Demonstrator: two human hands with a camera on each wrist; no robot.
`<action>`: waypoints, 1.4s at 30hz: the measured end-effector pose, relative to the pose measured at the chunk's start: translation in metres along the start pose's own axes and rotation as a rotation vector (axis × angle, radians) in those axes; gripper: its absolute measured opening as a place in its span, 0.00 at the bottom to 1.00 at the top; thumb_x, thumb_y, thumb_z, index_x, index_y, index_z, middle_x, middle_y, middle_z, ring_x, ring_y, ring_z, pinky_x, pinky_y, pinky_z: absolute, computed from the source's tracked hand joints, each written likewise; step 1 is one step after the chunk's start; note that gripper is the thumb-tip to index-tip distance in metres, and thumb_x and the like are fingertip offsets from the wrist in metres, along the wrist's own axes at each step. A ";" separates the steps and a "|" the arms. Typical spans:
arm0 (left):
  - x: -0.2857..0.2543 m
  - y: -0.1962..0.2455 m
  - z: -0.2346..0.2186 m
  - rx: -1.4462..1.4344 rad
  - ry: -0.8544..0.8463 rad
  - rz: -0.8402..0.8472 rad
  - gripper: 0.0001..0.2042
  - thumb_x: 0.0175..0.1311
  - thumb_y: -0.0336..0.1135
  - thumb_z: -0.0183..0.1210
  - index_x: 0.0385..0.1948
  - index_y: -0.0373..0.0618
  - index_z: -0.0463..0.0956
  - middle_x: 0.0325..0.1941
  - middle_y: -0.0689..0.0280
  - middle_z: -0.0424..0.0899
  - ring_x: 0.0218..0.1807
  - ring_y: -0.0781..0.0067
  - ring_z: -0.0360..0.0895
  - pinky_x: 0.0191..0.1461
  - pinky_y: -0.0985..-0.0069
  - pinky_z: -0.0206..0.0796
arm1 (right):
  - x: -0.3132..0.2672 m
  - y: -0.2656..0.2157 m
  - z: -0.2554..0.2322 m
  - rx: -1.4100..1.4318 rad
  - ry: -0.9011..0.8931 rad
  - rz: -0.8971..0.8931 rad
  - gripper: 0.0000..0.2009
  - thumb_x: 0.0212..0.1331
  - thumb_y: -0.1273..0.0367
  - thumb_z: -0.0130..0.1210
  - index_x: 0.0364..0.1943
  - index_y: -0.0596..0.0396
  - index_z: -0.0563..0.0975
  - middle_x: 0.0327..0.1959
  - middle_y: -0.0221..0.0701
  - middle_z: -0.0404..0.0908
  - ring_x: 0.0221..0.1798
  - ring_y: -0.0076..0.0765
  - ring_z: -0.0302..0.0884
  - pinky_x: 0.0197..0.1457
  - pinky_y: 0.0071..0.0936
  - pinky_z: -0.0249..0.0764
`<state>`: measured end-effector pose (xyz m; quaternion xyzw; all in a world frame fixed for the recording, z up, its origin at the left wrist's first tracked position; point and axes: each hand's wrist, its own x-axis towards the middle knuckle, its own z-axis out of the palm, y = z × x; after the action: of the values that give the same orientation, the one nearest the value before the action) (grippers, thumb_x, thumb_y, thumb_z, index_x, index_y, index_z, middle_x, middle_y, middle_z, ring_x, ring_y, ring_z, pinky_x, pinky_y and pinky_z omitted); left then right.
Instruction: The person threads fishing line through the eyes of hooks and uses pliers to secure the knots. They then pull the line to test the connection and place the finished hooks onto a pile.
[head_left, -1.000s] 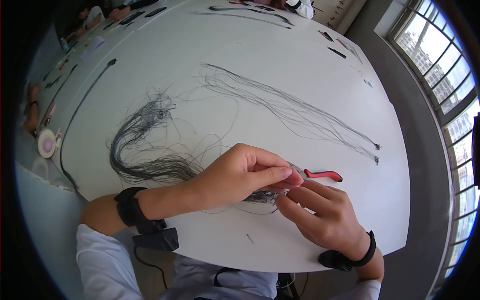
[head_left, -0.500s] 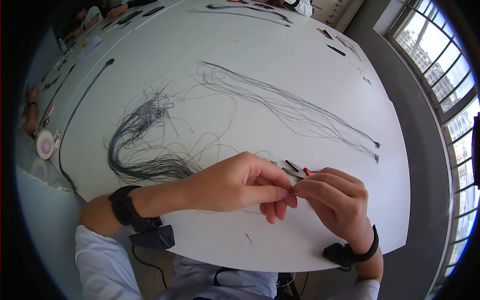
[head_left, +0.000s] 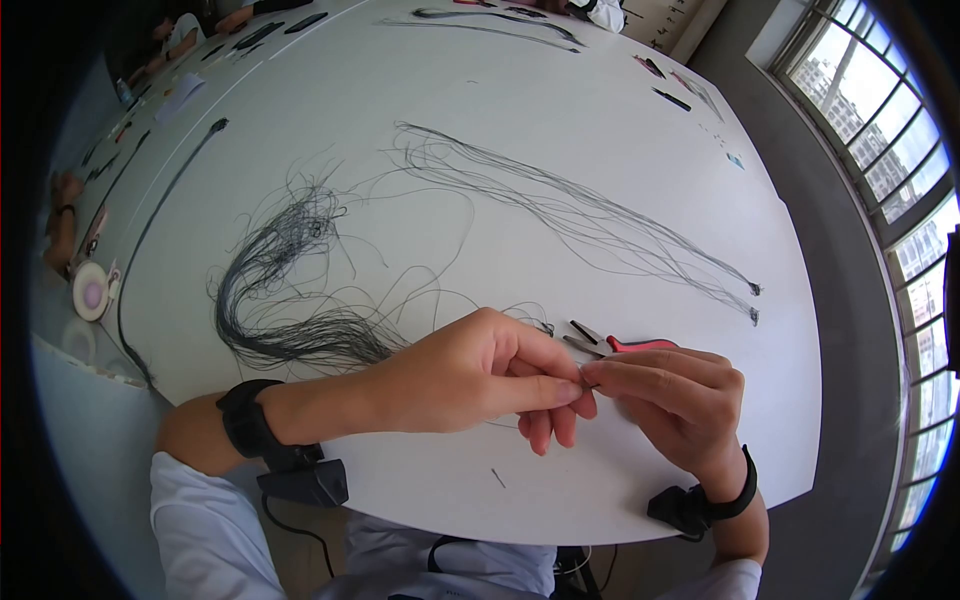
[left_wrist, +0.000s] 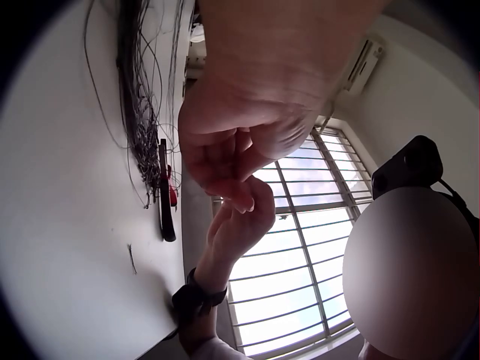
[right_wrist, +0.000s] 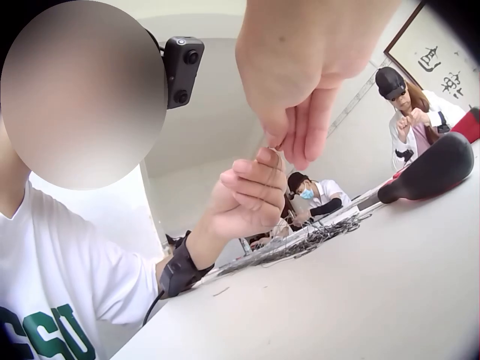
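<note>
In the head view my left hand (head_left: 480,375) and right hand (head_left: 685,395) meet fingertip to fingertip over the near part of the table. Between thumb and forefinger each pinches thin dark strands (head_left: 592,387), whose tiny end shows at the fingertips. The right wrist view shows fine strands (right_wrist: 264,184) trailing across my left fingers; most of their length is hidden. A large loose bundle of dark strands (head_left: 300,345) curves over the table to the left and passes behind my left hand. Just beyond the right hand lie pliers (head_left: 640,344) with red-and-black handles, their jaws apart.
A second spread of strands (head_left: 580,205) with knotted ends stretches across the table (head_left: 600,110). A short loose snippet (head_left: 498,478) lies near the front edge. To the left are a white-and-purple round object (head_left: 92,290) and a long thin bundle (head_left: 175,185). Other people sit across the table.
My right hand has come up to my left fingertips, and its fingers have closed in a pinch there. The left hand's lower fingers have dropped slightly. Over the last half second both hands barely move.
</note>
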<state>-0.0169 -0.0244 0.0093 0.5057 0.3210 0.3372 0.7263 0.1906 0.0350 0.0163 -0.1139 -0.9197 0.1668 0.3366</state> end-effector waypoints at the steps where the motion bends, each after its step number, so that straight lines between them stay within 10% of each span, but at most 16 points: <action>1: 0.000 0.000 0.001 0.000 0.000 0.000 0.11 0.66 0.29 0.48 0.39 0.29 0.75 0.30 0.59 0.81 0.30 0.76 0.78 0.37 0.83 0.71 | 0.000 0.001 0.001 0.016 0.010 0.002 0.12 0.41 0.80 0.60 0.34 0.57 0.79 0.27 0.31 0.82 0.28 0.31 0.81 0.28 0.21 0.76; 24: -0.001 -0.006 0.005 0.042 0.121 0.088 0.10 0.67 0.26 0.45 0.40 0.27 0.72 0.34 0.56 0.80 0.38 0.71 0.80 0.45 0.76 0.74 | -0.001 0.000 0.007 -0.222 0.021 -0.232 0.18 0.36 0.79 0.62 0.39 0.59 0.79 0.30 0.33 0.81 0.26 0.29 0.80 0.25 0.20 0.74; 29: 0.000 -0.007 0.005 -0.013 0.096 0.090 0.10 0.67 0.27 0.45 0.40 0.28 0.73 0.32 0.58 0.80 0.35 0.73 0.79 0.40 0.79 0.73 | 0.000 -0.004 0.007 -0.059 0.103 0.106 0.16 0.37 0.79 0.63 0.36 0.57 0.79 0.27 0.32 0.80 0.24 0.30 0.78 0.26 0.20 0.73; 42: 0.001 -0.008 0.005 -0.005 0.084 -0.004 0.11 0.67 0.28 0.46 0.39 0.29 0.74 0.31 0.60 0.80 0.32 0.76 0.78 0.38 0.81 0.71 | 0.003 -0.001 0.003 0.000 0.003 0.028 0.10 0.38 0.81 0.61 0.28 0.58 0.75 0.25 0.31 0.76 0.27 0.33 0.76 0.25 0.23 0.71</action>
<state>-0.0117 -0.0283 0.0031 0.4886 0.3515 0.3574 0.7142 0.1865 0.0343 0.0159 -0.1272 -0.9174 0.1716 0.3358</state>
